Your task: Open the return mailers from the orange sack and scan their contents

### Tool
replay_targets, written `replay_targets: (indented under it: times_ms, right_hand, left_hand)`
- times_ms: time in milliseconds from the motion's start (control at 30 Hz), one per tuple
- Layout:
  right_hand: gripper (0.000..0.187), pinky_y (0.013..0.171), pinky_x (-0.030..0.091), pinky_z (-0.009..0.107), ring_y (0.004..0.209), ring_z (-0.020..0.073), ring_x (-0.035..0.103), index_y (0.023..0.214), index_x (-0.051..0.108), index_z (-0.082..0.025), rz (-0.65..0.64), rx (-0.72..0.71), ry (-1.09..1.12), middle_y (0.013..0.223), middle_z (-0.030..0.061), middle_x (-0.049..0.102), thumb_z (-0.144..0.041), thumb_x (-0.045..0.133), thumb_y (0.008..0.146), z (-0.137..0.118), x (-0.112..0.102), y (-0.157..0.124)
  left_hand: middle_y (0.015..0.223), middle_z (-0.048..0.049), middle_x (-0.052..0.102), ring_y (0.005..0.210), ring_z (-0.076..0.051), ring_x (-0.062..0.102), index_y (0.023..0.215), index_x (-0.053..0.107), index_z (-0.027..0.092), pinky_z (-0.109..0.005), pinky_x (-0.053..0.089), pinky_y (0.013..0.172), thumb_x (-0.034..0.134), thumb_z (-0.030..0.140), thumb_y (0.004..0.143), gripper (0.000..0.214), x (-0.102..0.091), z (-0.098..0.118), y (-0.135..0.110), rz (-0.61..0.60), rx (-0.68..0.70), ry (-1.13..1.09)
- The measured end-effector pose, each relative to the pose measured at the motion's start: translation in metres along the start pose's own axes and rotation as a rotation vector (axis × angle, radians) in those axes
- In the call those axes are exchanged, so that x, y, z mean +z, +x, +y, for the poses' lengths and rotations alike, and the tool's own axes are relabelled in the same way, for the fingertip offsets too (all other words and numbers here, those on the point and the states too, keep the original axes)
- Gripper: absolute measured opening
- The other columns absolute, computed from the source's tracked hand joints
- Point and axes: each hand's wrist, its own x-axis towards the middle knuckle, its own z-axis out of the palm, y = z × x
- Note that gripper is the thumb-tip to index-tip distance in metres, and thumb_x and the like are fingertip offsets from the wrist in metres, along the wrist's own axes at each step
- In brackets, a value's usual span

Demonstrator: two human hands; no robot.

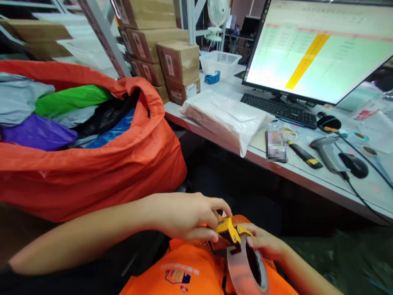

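Low beside the cluttered desk (pixel 310 176), left grip (pixel 190 215) and right grip (pixel 265 241) hold tape dispenser (pixel 229 231).

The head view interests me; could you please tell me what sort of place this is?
Probably a parcel-packing station, judging by the stacked, labelled cartons, the handheld scanner on the desk and the tape dispenser.
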Motion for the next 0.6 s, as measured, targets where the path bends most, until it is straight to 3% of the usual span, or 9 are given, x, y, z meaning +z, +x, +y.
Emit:
replay_targets:
  times_ms: [167, 333, 400, 500, 600]
  right_hand:
    - [0.067, 0.090, 0.054, 0.029, 0.100, 0.0208, 0.072, 0.136, 0.073, -0.025, 0.075, -0.043, 0.025, 0.116, 0.0066, 0.075, -0.054, 0.089, 0.078, -0.023, 0.002, -0.006]
    - [0.072, 0.100, 0.054, 0.035, 0.115, 0.0264, 0.070, 0.145, 0.068, -0.031, 0.250, -0.104, -0.138, 0.128, 0.0080, 0.075, -0.054, 0.086, 0.079, -0.067, 0.005, -0.027]
    - [0.069, 0.103, 0.055, 0.039, 0.117, 0.0294, 0.071, 0.143, 0.070, -0.031, 0.379, -0.133, -0.214, 0.133, 0.0092, 0.074, -0.056, 0.083, 0.080, -0.094, 0.004, -0.038]
    - [0.071, 0.105, 0.057, 0.046, 0.121, 0.0358, 0.071, 0.143, 0.071, -0.030, 0.570, -0.162, -0.347, 0.140, 0.0119, 0.072, -0.060, 0.079, 0.080, -0.137, 0.001, -0.060]
    - [0.068, 0.110, 0.055, 0.051, 0.132, 0.0405, 0.066, 0.143, 0.072, -0.031, 0.693, -0.164, -0.558, 0.150, 0.0112, 0.066, -0.058, 0.077, 0.081, -0.170, -0.001, -0.083]
  left_hand:
    - [0.144, -0.0050, 0.068, 0.086, -0.019, 0.076, 0.095, 0.079, 0.019, -0.030, 0.058, 0.074, 0.066, 0.033, 0.104, 0.021, -0.027, 0.006, 0.002, -0.014, 0.003, 0.240]
    - [0.134, -0.0081, 0.073, 0.085, -0.019, 0.075, 0.094, 0.076, 0.017, -0.032, 0.056, 0.067, 0.069, 0.035, 0.103, 0.022, -0.053, -0.020, 0.016, 0.130, 0.103, 0.548]
    - [0.119, -0.0104, 0.076, 0.083, -0.019, 0.073, 0.093, 0.074, 0.016, -0.032, 0.053, 0.066, 0.065, 0.039, 0.105, 0.028, -0.069, -0.035, 0.024, 0.224, 0.207, 0.701]
    - [0.086, -0.0056, 0.072, 0.069, -0.017, 0.066, 0.097, 0.073, 0.016, -0.031, 0.045, 0.059, 0.056, 0.043, 0.109, 0.033, -0.095, -0.051, 0.036, 0.382, 0.328, 0.828]
    - [0.066, 0.0005, 0.062, 0.055, -0.014, 0.058, 0.104, 0.071, 0.018, -0.029, 0.034, 0.051, 0.052, 0.050, 0.110, 0.038, -0.107, -0.059, 0.044, 0.475, 0.343, 0.665]
